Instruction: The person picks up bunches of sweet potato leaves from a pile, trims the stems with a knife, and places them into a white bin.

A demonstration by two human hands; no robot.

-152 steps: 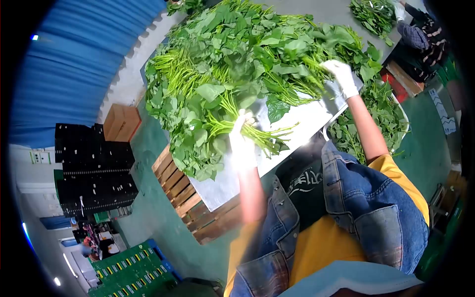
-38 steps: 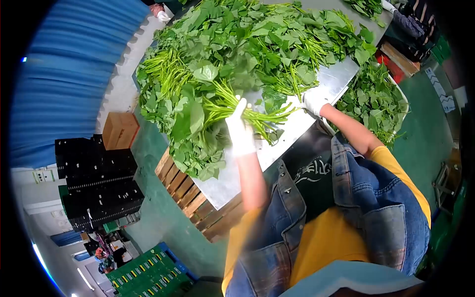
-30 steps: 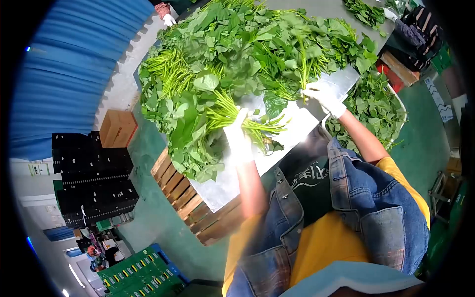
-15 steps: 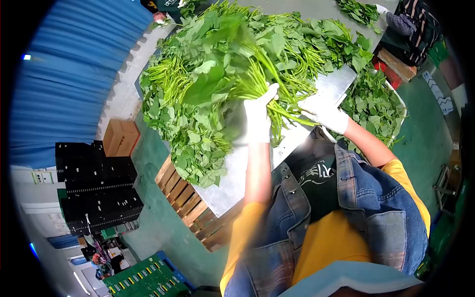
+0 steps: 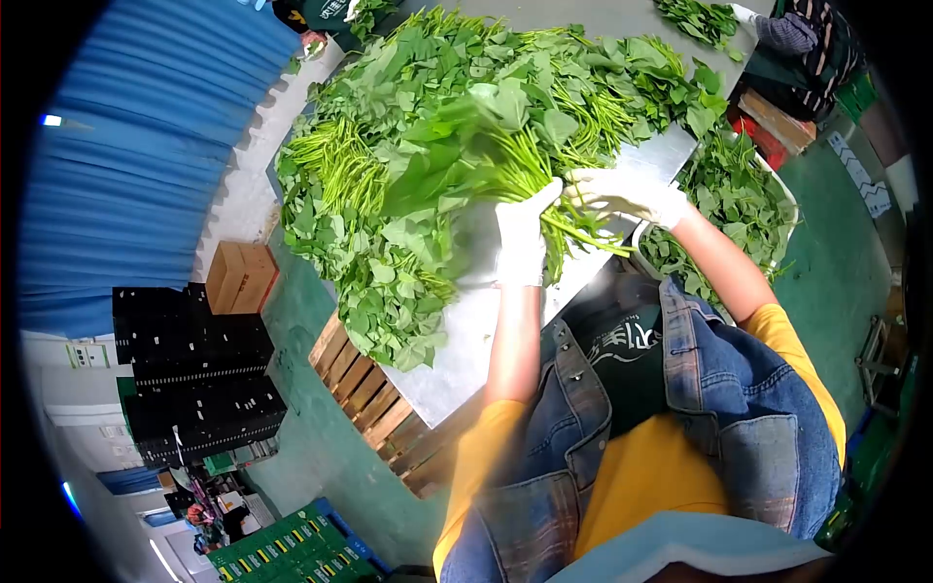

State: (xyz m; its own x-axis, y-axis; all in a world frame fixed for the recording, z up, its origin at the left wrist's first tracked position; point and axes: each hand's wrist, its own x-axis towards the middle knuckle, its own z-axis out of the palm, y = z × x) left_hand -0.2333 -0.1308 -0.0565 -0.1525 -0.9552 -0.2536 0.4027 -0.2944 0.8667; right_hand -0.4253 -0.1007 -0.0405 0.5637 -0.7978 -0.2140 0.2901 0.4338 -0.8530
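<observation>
My left hand (image 5: 523, 238), in a white glove, is wrapped around the stems of a bunch of leafy greens (image 5: 515, 160). The heart-shaped leaves of this bunch fan out to the upper left, and its cut stem ends point to the lower right. Just right of the stems is my right hand (image 5: 632, 197), also gloved in white, its fingers stretched toward the bunch and slightly bent. Beneath and behind both hands, a large heap of the same greens (image 5: 340, 175) covers much of the metal table (image 5: 457, 374).
A white-rimmed tub of greens (image 5: 734, 199) stands right of the table. Wooden pallet slats (image 5: 364, 389) show below its left corner. Black crates (image 5: 194, 369) and a cardboard box (image 5: 240, 277) are at left. A person's sleeve (image 5: 792, 34) is at upper right, near more greens.
The bunch in my left hand has moved slightly down and right. My right hand has risen a little and come closer to the stems.
</observation>
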